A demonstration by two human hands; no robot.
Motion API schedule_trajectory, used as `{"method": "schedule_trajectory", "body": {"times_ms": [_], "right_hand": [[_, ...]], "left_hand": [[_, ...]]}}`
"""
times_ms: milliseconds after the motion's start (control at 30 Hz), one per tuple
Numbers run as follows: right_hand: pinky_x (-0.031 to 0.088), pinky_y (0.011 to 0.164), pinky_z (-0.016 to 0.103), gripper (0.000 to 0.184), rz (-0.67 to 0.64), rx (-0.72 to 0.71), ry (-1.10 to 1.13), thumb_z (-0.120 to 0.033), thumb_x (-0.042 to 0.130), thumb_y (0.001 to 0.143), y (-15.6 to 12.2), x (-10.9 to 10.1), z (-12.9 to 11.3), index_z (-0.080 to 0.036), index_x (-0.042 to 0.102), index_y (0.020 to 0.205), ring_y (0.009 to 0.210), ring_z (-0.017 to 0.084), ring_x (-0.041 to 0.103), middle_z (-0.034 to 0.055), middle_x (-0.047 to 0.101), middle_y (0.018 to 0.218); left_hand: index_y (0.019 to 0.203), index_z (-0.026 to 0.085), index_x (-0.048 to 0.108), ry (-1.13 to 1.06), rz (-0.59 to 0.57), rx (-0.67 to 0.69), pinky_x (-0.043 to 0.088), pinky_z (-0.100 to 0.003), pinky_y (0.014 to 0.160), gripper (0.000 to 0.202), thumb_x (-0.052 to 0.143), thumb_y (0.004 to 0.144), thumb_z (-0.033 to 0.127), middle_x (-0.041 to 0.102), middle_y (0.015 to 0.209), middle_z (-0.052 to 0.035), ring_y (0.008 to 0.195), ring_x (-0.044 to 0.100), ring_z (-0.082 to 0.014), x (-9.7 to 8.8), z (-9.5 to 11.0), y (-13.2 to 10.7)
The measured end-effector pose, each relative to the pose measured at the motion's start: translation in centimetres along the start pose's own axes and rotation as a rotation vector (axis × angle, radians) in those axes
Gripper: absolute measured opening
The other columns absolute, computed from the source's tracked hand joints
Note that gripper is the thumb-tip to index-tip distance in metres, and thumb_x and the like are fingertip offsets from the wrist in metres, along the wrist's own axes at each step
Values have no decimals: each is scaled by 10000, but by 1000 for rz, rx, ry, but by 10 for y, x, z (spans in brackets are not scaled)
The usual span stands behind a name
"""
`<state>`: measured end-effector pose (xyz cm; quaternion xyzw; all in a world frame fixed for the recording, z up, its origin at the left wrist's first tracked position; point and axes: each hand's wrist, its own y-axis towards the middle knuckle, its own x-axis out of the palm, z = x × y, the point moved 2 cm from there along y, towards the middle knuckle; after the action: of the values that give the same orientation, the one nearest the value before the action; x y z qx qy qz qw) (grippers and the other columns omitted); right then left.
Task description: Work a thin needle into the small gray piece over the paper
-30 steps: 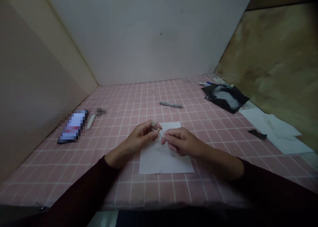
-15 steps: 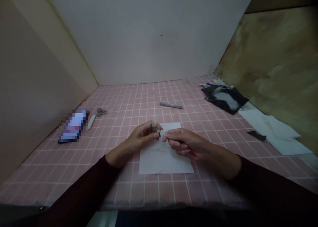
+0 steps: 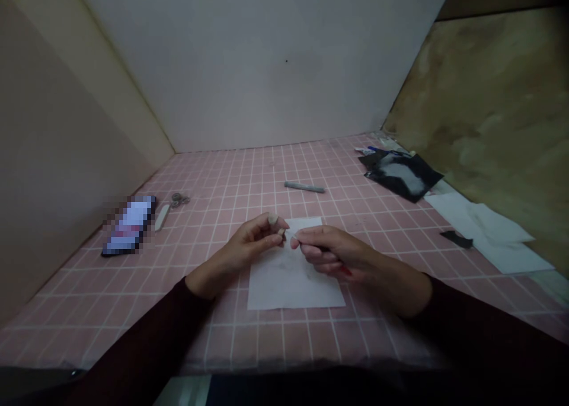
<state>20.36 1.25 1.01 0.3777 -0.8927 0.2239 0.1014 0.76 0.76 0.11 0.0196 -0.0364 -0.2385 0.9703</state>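
My left hand (image 3: 249, 246) is over the left top corner of a white paper sheet (image 3: 293, 278) on the pink tiled tabletop (image 3: 231, 192). Its thumb and forefinger pinch a small pale object (image 3: 281, 232) that I cannot name. My right hand (image 3: 329, 251) is closed beside it, fingertips almost touching the left ones, gripping a thin tool with a red end (image 3: 344, 270) that shows under the palm. Both hands hover just above the sheet. Dark sleeves cover both forearms.
A grey pen-like stick (image 3: 304, 186) lies behind the sheet. A phone (image 3: 130, 224), a pale nail file (image 3: 162, 217) and small scissors (image 3: 180, 200) are at the left. A black pouch (image 3: 402, 175), pens (image 3: 371, 150), white papers (image 3: 484, 231) and a black scrap (image 3: 454, 238) sit at the right.
My right hand has turned, bringing the thin tool's red end into view under the palm. The left hand keeps its pinch in the same place.
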Motion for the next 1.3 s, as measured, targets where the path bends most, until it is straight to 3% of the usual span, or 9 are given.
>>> {"method": "schedule_trajectory", "body": {"times_ms": [67,133,267,333,467,733,1033,1133,1300], "right_hand": [[103,347,187,183,-36,45,63,-317,503,917,0,-1,0,-164,581,855,393,44,134,-106,301,532],[140,354,192,213,-25,-8,-74,-339,472,935,0,-1,3,-166,588,889,387,50,169,-96,336,539],[339,521,240,218,168,-413,-823,-274,430,948,0,2,7,-157,595,865,508,95,410,-20,486,618],[365,603,279,215,242,-553,-1136,-224,399,952,0,3,10,-151,579,860,595,129,475,22,542,687],[371,616,291,219,251,-578,-1372,-166,343,955,1,2,15,-147,551,888,624,154,515,60,600,738],[393,623,275,173,257,-549,-1523,-85,370,900,2,0,16,-163,523,878,669,164,565,74,647,786],[385,624,291,201,237,-569,-1339,-153,369,933,1,1,14,-150,556,860,643,155,526,61,605,747],[366,539,239,211,162,-398,-909,-247,425,948,0,0,6,-158,590,851,529,107,457,-13,513,620],[108,337,174,156,-76,74,42,-296,489,927,0,-3,-1,-179,546,841,404,55,115,-107,293,537]], "left_hand": [[1058,174,600,-14,-17,-2,436,-299,813,191,644,901,273,632,914,-43,871,588,-155,1,0,-1],[1068,173,601,2,-11,4,439,-303,815,200,642,902,277,624,898,-38,854,587,-153,1,-1,-1],[1043,161,630,54,54,6,421,-254,741,193,655,892,279,596,893,-25,760,534,-109,-2,-3,1],[1019,158,637,38,75,-5,415,-242,728,179,662,886,275,588,890,-22,747,523,-101,-2,-3,1],[1010,162,639,-26,72,-11,435,-251,759,164,669,878,253,595,878,-22,780,553,-113,0,-1,2],[911,150,657,-26,120,-39,439,-227,720,101,700,850,219,616,839,-6,715,570,-86,0,-1,1],[973,136,655,-73,106,-107,477,-272,831,193,736,806,191,657,960,-36,819,626,-112,-2,-4,2],[997,138,643,-72,82,-114,485,-297,819,236,749,800,213,673,930,-39,824,649,-138,-3,-5,2],[1008,144,618,-60,39,-66,480,-289,796,231,734,827,228,702,881,-52,851,655,-156,2,-1,0]]}}
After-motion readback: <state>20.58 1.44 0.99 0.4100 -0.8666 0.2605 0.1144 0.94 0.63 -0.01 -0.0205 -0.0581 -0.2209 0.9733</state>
